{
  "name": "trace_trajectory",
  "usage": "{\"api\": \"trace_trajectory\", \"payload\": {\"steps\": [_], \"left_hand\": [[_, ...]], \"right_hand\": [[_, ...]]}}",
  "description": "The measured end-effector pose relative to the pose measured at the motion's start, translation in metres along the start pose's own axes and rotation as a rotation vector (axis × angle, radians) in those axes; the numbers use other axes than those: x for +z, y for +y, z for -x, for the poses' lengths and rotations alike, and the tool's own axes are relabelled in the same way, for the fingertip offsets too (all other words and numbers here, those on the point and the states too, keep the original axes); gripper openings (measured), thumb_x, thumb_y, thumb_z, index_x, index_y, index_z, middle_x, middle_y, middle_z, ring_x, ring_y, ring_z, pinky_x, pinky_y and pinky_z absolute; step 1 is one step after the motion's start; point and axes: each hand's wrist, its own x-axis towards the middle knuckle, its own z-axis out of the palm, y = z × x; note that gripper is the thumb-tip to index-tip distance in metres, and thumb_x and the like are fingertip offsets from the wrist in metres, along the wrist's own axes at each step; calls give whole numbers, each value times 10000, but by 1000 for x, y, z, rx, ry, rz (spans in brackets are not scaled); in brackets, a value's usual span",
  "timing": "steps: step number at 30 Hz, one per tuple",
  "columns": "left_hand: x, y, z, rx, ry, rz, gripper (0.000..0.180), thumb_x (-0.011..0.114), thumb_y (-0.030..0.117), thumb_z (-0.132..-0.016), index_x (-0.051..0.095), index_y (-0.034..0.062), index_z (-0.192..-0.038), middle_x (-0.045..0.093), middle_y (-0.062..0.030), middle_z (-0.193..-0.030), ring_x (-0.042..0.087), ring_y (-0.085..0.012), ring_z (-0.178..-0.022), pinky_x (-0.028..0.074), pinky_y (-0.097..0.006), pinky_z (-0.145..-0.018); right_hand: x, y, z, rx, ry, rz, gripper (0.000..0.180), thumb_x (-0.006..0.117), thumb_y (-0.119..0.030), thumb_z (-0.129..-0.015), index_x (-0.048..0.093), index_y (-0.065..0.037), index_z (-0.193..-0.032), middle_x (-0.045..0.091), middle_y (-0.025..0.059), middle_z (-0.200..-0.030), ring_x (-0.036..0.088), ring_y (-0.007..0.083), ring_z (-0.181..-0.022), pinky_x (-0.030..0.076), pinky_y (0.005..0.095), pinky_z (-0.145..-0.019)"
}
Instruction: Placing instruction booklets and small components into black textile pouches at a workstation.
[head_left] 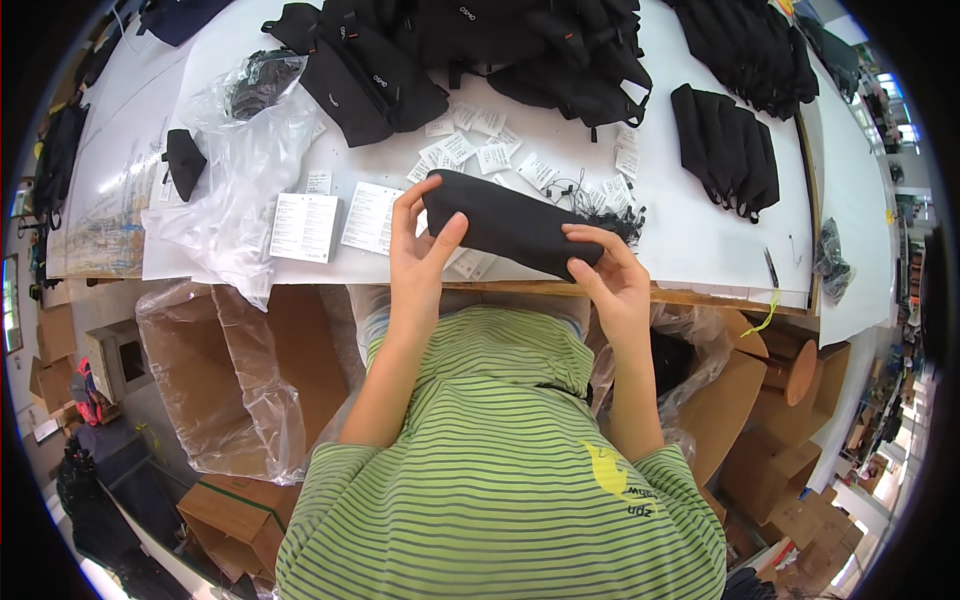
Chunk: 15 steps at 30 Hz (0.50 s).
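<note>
Left hand (420, 250) and right hand (620, 278), each grip pinched on one end of one black pouch (510, 225), above the near edge of the bench (715, 245); two white card stacks (305, 228) lie leftward.

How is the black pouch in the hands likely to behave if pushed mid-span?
The black pouch probably has some stiffness: it spans from the left hand to the right hand with little sag. It is likely light, since pinching near its ends seems enough to hold it up. Its matt, cloth-like surface suggests it would give rather than crack.
</note>
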Motion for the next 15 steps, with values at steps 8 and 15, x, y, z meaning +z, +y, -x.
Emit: {"api": "trace_trajectory", "payload": {"steps": [8, 15], "left_hand": [[5, -14, 0, -33, 23, -67, 261, 669, 32, -842, 510, 48, -1048, 527, -40, -993, 556, -109, -816, 462, -234, -638], [9, -9, -1, -128, -62, -170, 228, 616, 79, -890, 525, 35, -1095, 588, -57, -917, 529, -84, -662, 422, -216, -576]], "right_hand": [[-14, 7, -9, 173, 123, -12, 209, 711, -69, -802, 677, -33, -1005, 651, -26, -855, 397, -3, -581, 349, 162, -558], [-47, 8, -13, 139, 201, -27, 196, 736, -61, -777, 698, -37, -967, 516, -83, -637, 403, -3, -565, 288, 170, -517]]}}
